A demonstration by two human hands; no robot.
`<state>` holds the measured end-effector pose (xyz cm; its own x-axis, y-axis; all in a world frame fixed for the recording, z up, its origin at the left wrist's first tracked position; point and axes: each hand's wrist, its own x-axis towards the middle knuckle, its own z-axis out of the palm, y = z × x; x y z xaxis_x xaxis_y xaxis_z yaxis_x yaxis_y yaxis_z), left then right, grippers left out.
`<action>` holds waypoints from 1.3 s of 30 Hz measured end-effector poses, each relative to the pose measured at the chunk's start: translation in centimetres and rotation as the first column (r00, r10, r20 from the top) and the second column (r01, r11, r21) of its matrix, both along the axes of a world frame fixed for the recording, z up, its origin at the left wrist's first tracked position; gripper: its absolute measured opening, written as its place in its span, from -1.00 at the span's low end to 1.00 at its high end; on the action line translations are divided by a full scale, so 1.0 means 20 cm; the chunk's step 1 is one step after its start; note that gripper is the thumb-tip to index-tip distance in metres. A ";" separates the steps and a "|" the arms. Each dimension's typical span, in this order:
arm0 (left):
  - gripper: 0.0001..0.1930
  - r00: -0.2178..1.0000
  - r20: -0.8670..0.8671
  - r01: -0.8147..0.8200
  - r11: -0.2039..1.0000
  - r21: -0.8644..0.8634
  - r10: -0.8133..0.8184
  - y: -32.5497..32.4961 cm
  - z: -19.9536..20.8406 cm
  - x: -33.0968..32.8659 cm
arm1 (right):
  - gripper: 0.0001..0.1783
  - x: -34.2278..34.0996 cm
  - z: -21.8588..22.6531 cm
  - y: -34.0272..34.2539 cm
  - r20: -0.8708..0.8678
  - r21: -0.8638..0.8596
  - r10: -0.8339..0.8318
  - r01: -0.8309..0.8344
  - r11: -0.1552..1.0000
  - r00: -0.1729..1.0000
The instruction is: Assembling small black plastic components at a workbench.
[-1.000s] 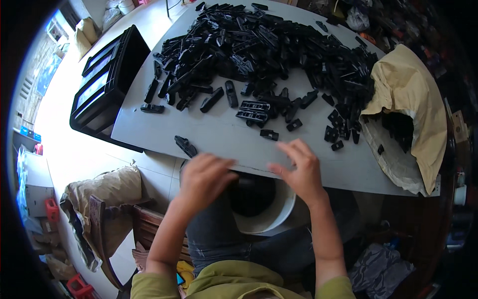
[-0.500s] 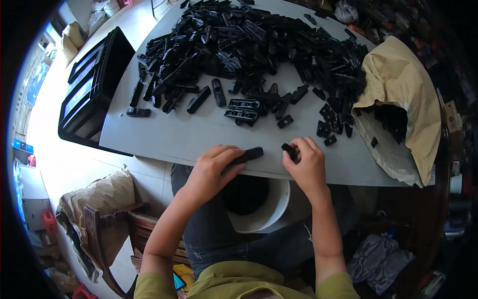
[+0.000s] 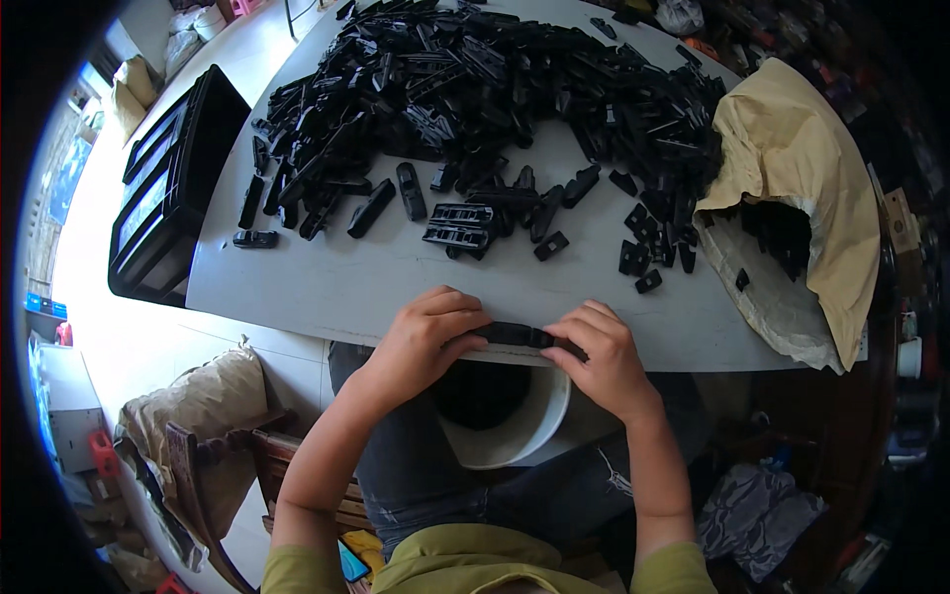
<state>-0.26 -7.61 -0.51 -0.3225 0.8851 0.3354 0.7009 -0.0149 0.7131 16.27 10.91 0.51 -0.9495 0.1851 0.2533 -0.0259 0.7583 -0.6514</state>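
Observation:
My left hand (image 3: 435,332) is closed on one end of a long black plastic part (image 3: 510,334) at the table's near edge. My right hand (image 3: 606,351) pinches a small black plastic piece (image 3: 539,338) against the part's right end; whether the two are joined I cannot tell. Farther in lie a loose small black block (image 3: 551,246) and a ribbed black part (image 3: 458,227). Beyond them spreads a large heap of black plastic parts (image 3: 475,89).
A paper sack (image 3: 792,139) lies open at the table's right, black pieces inside. Small black blocks (image 3: 641,247) cluster beside it. Below the near edge, a white bucket (image 3: 554,421) holds something black. A black crate (image 3: 163,198) stands left of the table (image 3: 297,282).
My right hand has come left and slightly nearer, bringing the small piece up to the long part's end. My left hand still grips the long part, now lower at the edge.

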 end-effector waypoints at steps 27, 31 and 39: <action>-0.61 0.909 -0.330 -0.254 0.966 0.047 0.255 0.21 0.11 -0.20 | -0.69 -0.31 -0.05 0.11 -0.203 0.328 -0.109 0.172 0.929 0.973; -0.62 0.939 -0.106 -0.309 0.939 0.150 0.326 0.14 0.08 -0.19 | -0.62 -0.29 -0.05 0.10 -0.025 0.256 -0.181 0.181 0.950 0.983; -0.66 0.789 0.535 -0.457 0.870 0.185 0.301 0.07 -0.02 -0.20 | -0.56 -0.25 -0.07 0.17 -0.093 0.289 -0.231 0.249 0.924 0.968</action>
<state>-4.32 -6.15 -0.87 -0.7967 0.5418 0.2680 0.2681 -0.0806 0.9600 11.34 14.28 -0.97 -0.8686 0.3142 0.3831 0.1510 0.9044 -0.3991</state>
